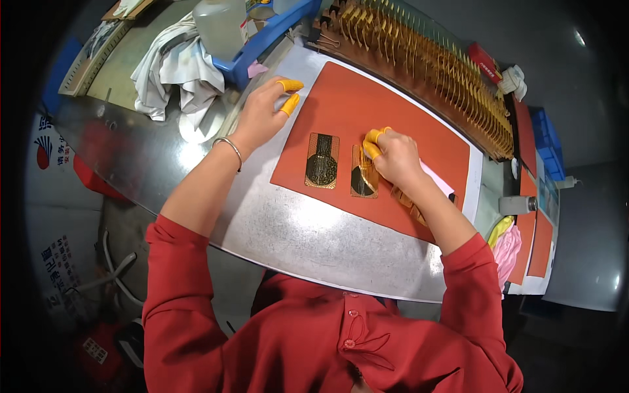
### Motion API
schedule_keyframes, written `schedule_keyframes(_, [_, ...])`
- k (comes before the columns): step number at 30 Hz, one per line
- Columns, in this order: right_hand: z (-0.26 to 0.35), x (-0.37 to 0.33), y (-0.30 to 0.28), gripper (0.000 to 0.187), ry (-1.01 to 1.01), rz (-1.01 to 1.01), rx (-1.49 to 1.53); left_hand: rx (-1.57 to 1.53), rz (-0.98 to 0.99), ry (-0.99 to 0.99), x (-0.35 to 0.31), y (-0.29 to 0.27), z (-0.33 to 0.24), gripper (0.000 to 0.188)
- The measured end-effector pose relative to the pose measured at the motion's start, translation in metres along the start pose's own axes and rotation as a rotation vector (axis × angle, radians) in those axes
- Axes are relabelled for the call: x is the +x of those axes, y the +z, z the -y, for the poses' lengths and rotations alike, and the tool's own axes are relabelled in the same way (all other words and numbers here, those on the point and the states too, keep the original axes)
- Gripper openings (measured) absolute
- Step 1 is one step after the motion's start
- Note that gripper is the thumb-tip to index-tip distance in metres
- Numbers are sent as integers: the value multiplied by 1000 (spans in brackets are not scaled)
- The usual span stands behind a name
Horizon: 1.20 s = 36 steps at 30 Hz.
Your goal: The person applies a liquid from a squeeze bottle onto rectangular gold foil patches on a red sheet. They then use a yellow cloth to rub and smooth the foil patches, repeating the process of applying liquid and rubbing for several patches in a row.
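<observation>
Two gold-and-black flex sheets on the orange mat (367,111): one (322,160) lying free at its near-left, one (362,175) just right of it | right hand (393,156) fingers pinched together on the second sheet's top edge | left hand (265,111) loosely open, empty, at the mat's far-left corner | slotted rack (426,62) behind the mat | white cloth (177,72) left of it

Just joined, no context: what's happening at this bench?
A person in a red shirt works at a metal table with an orange rubber mat on it. The right hand, in yellow finger cots, presses on one of two small amber flexible circuit pieces; the other piece lies beside it, untouched. The left hand, also with cots, rests at the mat's far left edge, holding nothing. A wooden rack of amber strips stands behind the mat.
</observation>
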State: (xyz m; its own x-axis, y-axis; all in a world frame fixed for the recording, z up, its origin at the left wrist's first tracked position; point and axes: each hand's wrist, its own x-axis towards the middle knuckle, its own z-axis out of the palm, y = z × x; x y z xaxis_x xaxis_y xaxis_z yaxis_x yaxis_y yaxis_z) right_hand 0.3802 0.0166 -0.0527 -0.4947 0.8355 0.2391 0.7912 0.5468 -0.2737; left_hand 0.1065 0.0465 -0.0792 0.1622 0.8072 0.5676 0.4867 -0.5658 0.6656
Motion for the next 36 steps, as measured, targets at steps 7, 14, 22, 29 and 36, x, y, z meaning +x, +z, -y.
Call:
schedule_keyframes(7, [5,-18,-2,10,-66,35,-38,-18,5,-19,2,-1,1,21])
schedule_keyframes(14, [3,-19,1,9,-113,54,-39,-22,-8,-38,-1,-5,-1,20])
schedule_keyframes(22, [-1,-9,1,12,-114,57,-25,-10,16,-22,0,-6,-3,20])
schedule_keyframes(29, [-5,0,-5,11,-53,47,-35,40,33,8,2,-4,-4,21])
schedule_keyframes(36, [-6,-5,-5,11,-39,42,-60,5,26,-27,1,-2,-2,22])
